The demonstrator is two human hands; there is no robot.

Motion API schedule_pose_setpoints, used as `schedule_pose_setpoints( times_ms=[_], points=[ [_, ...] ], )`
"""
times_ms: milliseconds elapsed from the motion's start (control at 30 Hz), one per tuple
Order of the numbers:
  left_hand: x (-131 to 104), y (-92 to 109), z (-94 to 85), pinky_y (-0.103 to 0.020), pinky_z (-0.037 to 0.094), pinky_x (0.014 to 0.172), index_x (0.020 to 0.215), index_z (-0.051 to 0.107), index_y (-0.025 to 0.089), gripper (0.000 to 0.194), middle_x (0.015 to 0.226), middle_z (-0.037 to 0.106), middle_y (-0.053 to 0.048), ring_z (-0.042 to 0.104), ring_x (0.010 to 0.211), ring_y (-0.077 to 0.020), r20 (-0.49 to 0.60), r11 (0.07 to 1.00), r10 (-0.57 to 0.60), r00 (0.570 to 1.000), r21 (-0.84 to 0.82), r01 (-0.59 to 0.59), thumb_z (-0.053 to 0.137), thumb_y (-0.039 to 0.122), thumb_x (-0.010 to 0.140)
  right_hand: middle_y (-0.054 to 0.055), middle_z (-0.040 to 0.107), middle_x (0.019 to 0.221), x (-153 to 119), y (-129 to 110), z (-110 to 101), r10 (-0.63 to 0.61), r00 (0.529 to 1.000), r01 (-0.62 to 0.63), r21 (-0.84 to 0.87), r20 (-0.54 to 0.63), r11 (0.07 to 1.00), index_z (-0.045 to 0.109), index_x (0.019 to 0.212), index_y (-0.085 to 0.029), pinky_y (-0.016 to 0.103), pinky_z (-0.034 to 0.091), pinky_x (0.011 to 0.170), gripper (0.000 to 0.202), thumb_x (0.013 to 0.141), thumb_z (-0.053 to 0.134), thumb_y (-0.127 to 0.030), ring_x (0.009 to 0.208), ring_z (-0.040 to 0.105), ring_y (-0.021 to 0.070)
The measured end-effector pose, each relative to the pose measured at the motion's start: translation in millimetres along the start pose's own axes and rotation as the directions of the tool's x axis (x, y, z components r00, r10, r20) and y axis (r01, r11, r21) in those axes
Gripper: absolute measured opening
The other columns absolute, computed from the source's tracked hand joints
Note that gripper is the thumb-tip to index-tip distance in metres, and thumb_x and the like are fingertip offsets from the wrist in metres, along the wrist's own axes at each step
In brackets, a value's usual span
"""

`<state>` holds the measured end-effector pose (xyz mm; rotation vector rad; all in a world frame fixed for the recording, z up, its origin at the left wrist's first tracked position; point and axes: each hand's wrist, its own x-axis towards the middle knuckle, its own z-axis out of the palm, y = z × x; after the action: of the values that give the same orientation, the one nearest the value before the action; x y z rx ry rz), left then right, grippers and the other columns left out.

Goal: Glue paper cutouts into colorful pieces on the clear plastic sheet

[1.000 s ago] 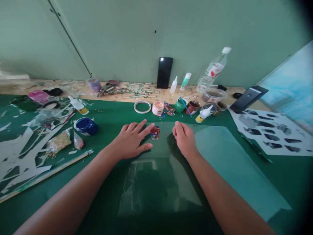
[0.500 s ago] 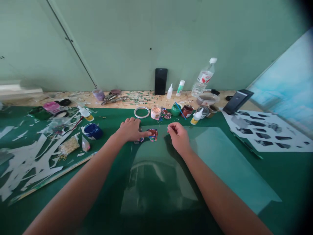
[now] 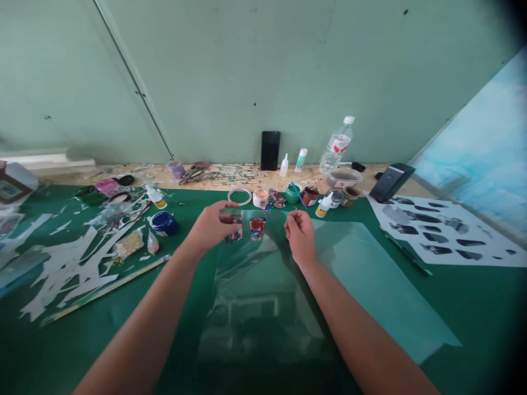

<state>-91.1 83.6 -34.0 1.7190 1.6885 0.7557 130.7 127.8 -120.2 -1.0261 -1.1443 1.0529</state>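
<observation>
A clear plastic sheet point(image 3: 263, 307) spans the space between my hands, its far edge raised and glossy with reflections. My left hand point(image 3: 208, 230) is closed on its far left corner, thumb below and fingers over the edge. At the far right corner my right hand point(image 3: 302, 238) pinches with fingertips pressed together; the exact grip is partly hidden. Two small multicoloured painted pieces show near the far edge: a cup-shaped red and blue one point(image 3: 258, 228), and a second piece point(image 3: 234, 227) beside my left thumb. Whether they lie on or under the sheet I cannot tell.
Behind stand paint jars point(image 3: 310, 196), a tape ring point(image 3: 239, 196), glue bottles point(image 3: 324, 204) and a propped phone point(image 3: 270, 151). Paper scraps point(image 3: 74, 263), a blue paint jar point(image 3: 164, 223) and a long stick point(image 3: 107, 288) lie left. A pale translucent sheet point(image 3: 370, 291) and printed paper point(image 3: 448, 233) lie right.
My left hand has gone from lying flat over the painted pieces to gripping the sheet's corner, and the far edge has lifted. My right hand stays pinched. The view has tilted up slightly.
</observation>
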Motion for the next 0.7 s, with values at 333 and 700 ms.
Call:
schedule_pose_setpoints(
  times_ms=[333,700],
  points=[
    [-104,6,89.9,-0.033,0.044,0.074,0.081,0.072,0.024,0.024,0.085,0.073,0.001,0.06,0.08,-0.0168,-0.317,0.815,0.578,0.752,0.27,-0.512,0.062,0.002,0.08,-0.014,0.031,0.044,6,-18,-5,0.136,0.928,0.009,0.387,-0.347,0.922,0.042,0.076,-0.024,0.02,0.018,0.034,0.025,0.078,0.062,-0.038,0.034,0.026,0.0062],
    [-110,1,111.0,-0.045,0.041,0.099,0.078,0.066,0.02,0.018,0.079,0.068,0.001,0.06,0.086,-0.0174,-0.228,0.712,0.683,0.693,0.416,-0.565,0.062,0.003,0.083,-0.013,0.024,0.041,10,-27,-16,0.322,0.881,-0.109,0.514,-0.346,0.851,0.039,0.067,-0.022,0.022,0.016,0.035,0.019,0.077,0.054,-0.028,0.032,0.023,0.0056]
  ],
)
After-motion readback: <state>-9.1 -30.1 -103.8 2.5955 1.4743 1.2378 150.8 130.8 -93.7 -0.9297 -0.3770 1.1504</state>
